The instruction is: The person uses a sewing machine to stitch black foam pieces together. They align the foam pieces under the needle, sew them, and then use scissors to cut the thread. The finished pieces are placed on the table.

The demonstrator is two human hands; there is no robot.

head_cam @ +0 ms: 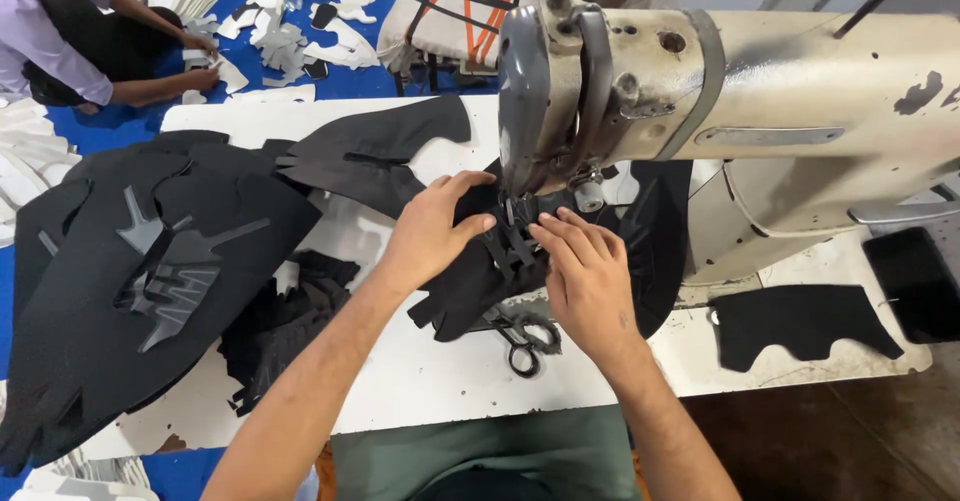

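Note:
A black fabric shoe-upper piece (470,281) with grey strips lies under the needle of a worn cream sewing machine (800,111). My left hand (435,226) presses flat on the piece's left side, thumb stretched toward the presser foot (512,211). My right hand (585,276) rests on the piece's right side, its fingers pinching the fabric just in front of the foot. Both hands lie on the same piece, close together.
Black scissors (520,341) lie on the white table (440,381) below my hands. A big stack of black cut pieces (130,261) fills the left. Another black piece (800,321) lies right. A person (70,31) sits on the blue floor among white cut-outs.

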